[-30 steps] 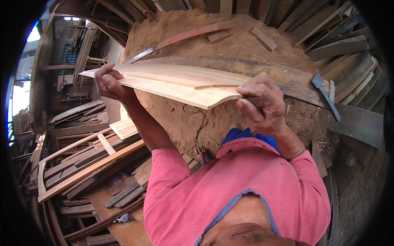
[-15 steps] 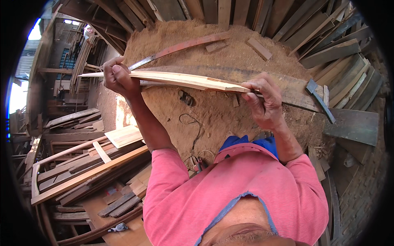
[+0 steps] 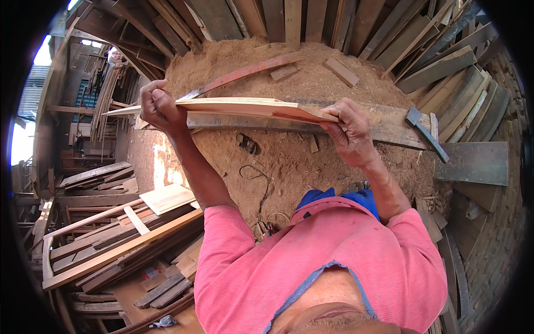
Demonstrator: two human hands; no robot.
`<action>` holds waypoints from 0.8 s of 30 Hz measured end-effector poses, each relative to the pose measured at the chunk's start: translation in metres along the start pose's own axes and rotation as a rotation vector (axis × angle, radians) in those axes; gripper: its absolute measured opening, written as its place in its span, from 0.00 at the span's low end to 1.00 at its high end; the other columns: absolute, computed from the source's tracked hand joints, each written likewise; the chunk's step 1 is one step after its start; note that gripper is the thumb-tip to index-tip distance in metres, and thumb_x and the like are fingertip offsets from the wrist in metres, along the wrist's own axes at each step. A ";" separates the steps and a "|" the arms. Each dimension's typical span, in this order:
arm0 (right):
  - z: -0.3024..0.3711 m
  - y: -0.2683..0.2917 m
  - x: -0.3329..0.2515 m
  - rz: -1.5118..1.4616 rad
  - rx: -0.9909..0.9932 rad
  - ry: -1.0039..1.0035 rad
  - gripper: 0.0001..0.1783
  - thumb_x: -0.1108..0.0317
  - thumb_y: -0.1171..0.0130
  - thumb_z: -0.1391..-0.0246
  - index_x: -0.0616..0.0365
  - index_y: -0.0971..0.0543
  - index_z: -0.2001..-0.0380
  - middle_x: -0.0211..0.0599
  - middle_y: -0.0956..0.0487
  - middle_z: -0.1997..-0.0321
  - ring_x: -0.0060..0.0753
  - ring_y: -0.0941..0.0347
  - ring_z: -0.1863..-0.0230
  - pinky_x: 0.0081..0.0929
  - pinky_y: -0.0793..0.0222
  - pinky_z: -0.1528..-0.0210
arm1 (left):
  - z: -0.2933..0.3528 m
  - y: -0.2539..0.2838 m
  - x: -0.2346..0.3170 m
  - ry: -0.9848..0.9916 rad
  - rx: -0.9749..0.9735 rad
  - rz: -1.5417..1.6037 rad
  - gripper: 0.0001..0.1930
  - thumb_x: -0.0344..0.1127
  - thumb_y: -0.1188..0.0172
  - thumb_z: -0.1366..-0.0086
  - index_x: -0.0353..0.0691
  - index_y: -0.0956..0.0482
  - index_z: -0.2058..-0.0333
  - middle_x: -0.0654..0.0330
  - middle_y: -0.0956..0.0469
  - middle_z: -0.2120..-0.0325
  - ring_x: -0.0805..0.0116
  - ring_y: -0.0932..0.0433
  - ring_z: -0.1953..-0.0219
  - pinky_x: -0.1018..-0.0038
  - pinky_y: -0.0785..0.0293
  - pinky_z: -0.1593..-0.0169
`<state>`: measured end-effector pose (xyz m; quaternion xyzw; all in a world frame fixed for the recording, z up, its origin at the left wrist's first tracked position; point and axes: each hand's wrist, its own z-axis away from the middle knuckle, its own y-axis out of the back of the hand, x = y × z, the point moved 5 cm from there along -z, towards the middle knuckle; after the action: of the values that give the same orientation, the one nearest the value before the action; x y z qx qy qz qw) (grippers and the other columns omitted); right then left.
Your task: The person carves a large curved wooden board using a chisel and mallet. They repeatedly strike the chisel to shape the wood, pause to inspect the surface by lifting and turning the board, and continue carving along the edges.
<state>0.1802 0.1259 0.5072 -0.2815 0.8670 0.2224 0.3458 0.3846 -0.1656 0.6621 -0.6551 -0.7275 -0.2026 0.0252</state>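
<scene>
Sawdust-brown ground (image 3: 295,167) spread across the workshop, with dark boards (image 3: 316,22) leaning in a row along its far side and a heap of timber (image 3: 111,245) at the left. Pink cloth of the person's shirt (image 3: 328,250) filled the lower middle. A long plank (image 3: 395,125) stretched crosswise in front, and a pale wooden panel (image 3: 239,104) was held up over it, seen nearly edge-on. Beyond the panel lay a reddish strip (image 3: 245,71); a dark hammer-like tool (image 3: 427,135) lay by the plank's right end. The left hand (image 3: 162,108) was curled tightly round the panel near its left tip, while the right hand (image 3: 353,131) pinched the other end between thumb and fingers.
</scene>
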 end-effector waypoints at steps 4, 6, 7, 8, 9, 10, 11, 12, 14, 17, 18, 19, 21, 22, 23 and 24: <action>0.003 -0.002 0.004 0.024 0.021 0.023 0.11 0.67 0.30 0.44 0.57 0.20 0.61 0.38 0.27 0.69 0.44 0.29 0.66 0.37 0.34 0.63 | 0.000 -0.003 0.004 0.000 -0.007 -0.004 0.18 0.40 0.54 0.33 0.33 0.20 0.68 0.67 0.33 0.84 0.82 0.37 0.83 0.79 0.44 0.76; 0.002 -0.003 0.005 0.017 0.012 -0.011 0.11 0.69 0.30 0.45 0.57 0.21 0.62 0.38 0.26 0.68 0.44 0.28 0.66 0.37 0.33 0.62 | -0.001 -0.003 0.006 0.003 -0.006 -0.016 0.18 0.40 0.54 0.33 0.33 0.20 0.68 0.67 0.34 0.84 0.82 0.37 0.83 0.79 0.44 0.76; 0.001 -0.004 0.005 0.014 0.007 -0.028 0.11 0.70 0.30 0.46 0.57 0.22 0.63 0.38 0.26 0.67 0.44 0.28 0.66 0.36 0.32 0.62 | -0.001 -0.003 0.006 0.004 -0.007 -0.018 0.18 0.41 0.54 0.33 0.33 0.20 0.68 0.67 0.34 0.84 0.82 0.37 0.83 0.79 0.44 0.76; 0.001 -0.005 0.006 0.004 0.000 -0.047 0.11 0.71 0.30 0.47 0.57 0.22 0.63 0.38 0.26 0.67 0.43 0.28 0.65 0.36 0.32 0.62 | 0.000 -0.003 0.005 0.005 -0.008 -0.019 0.18 0.41 0.54 0.33 0.33 0.20 0.68 0.67 0.34 0.84 0.82 0.37 0.83 0.79 0.44 0.76; 0.000 -0.006 0.006 -0.006 -0.007 -0.066 0.11 0.72 0.30 0.48 0.57 0.23 0.63 0.38 0.26 0.67 0.43 0.27 0.65 0.36 0.32 0.62 | 0.001 -0.002 0.005 0.006 -0.010 -0.020 0.18 0.41 0.54 0.32 0.33 0.20 0.68 0.68 0.35 0.84 0.82 0.38 0.83 0.79 0.44 0.76; 0.000 -0.006 0.006 -0.015 -0.014 -0.085 0.11 0.73 0.31 0.48 0.56 0.23 0.64 0.38 0.26 0.67 0.42 0.27 0.65 0.35 0.32 0.62 | 0.001 -0.002 0.005 0.005 -0.006 -0.021 0.18 0.41 0.54 0.32 0.33 0.20 0.68 0.68 0.35 0.85 0.81 0.38 0.83 0.79 0.44 0.76; -0.001 -0.006 0.007 -0.042 -0.035 -0.096 0.11 0.73 0.31 0.49 0.56 0.23 0.64 0.37 0.26 0.67 0.42 0.27 0.65 0.35 0.32 0.62 | 0.001 0.000 0.005 0.005 -0.004 -0.022 0.18 0.41 0.54 0.32 0.33 0.20 0.68 0.68 0.35 0.85 0.81 0.38 0.83 0.79 0.43 0.75; -0.001 -0.007 0.008 -0.070 -0.055 -0.107 0.11 0.73 0.31 0.50 0.56 0.23 0.64 0.37 0.26 0.67 0.41 0.27 0.65 0.35 0.32 0.62 | 0.001 0.002 0.005 0.005 -0.002 -0.024 0.19 0.42 0.54 0.32 0.33 0.19 0.68 0.68 0.35 0.85 0.81 0.38 0.83 0.79 0.43 0.75; 0.002 -0.009 0.013 -0.115 -0.098 -0.122 0.12 0.74 0.30 0.51 0.55 0.24 0.65 0.36 0.27 0.67 0.40 0.27 0.65 0.34 0.32 0.62 | 0.006 0.006 0.008 -0.013 0.020 0.005 0.18 0.41 0.54 0.32 0.33 0.20 0.67 0.68 0.36 0.86 0.81 0.38 0.83 0.78 0.44 0.75; 0.008 -0.011 0.018 -0.149 -0.145 -0.124 0.14 0.73 0.29 0.53 0.54 0.25 0.67 0.36 0.28 0.69 0.40 0.29 0.67 0.34 0.33 0.64 | 0.014 0.017 0.013 -0.009 0.038 0.023 0.19 0.43 0.53 0.32 0.33 0.20 0.67 0.68 0.37 0.86 0.80 0.38 0.82 0.78 0.43 0.74; 0.011 -0.012 0.017 -0.151 -0.146 -0.125 0.15 0.72 0.28 0.55 0.54 0.26 0.68 0.36 0.29 0.69 0.40 0.30 0.68 0.34 0.34 0.65 | 0.017 0.022 0.011 -0.016 0.045 0.015 0.20 0.44 0.52 0.32 0.33 0.20 0.67 0.68 0.37 0.86 0.80 0.38 0.82 0.78 0.42 0.73; 0.013 -0.012 0.016 -0.153 -0.147 -0.125 0.16 0.71 0.28 0.56 0.54 0.27 0.69 0.35 0.29 0.70 0.40 0.30 0.69 0.34 0.35 0.66 | 0.021 0.027 0.010 -0.015 0.055 -0.004 0.21 0.47 0.53 0.32 0.32 0.20 0.67 0.69 0.38 0.87 0.79 0.38 0.82 0.77 0.40 0.72; 0.017 -0.013 0.013 -0.138 -0.127 -0.101 0.18 0.70 0.27 0.58 0.54 0.28 0.70 0.36 0.31 0.71 0.41 0.32 0.70 0.34 0.36 0.67 | 0.026 0.034 0.012 -0.016 0.074 -0.022 0.23 0.49 0.53 0.31 0.33 0.19 0.67 0.68 0.38 0.87 0.78 0.37 0.82 0.76 0.39 0.72; 0.019 -0.014 0.012 -0.133 -0.116 -0.088 0.19 0.69 0.26 0.59 0.54 0.29 0.71 0.36 0.31 0.72 0.41 0.32 0.71 0.35 0.36 0.68 | 0.029 0.037 0.012 -0.016 0.081 -0.030 0.23 0.49 0.53 0.31 0.33 0.19 0.67 0.68 0.38 0.87 0.78 0.37 0.82 0.76 0.38 0.71; 0.020 -0.015 0.012 -0.142 -0.096 -0.077 0.20 0.68 0.25 0.61 0.54 0.30 0.71 0.36 0.32 0.73 0.43 0.33 0.72 0.35 0.37 0.68 | 0.031 0.040 0.012 -0.011 0.080 -0.030 0.23 0.50 0.53 0.31 0.33 0.19 0.67 0.68 0.38 0.87 0.78 0.37 0.82 0.76 0.38 0.71; 0.021 -0.016 0.011 -0.143 -0.109 -0.078 0.20 0.68 0.25 0.62 0.54 0.30 0.71 0.36 0.32 0.73 0.43 0.33 0.72 0.35 0.37 0.68 | 0.033 0.042 0.011 -0.006 0.079 -0.029 0.24 0.50 0.53 0.31 0.33 0.19 0.66 0.68 0.38 0.87 0.78 0.38 0.82 0.76 0.37 0.71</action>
<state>0.1940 0.1222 0.4823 -0.3523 0.8171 0.2548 0.3786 0.4314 -0.1419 0.6464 -0.6436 -0.7443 -0.1723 0.0460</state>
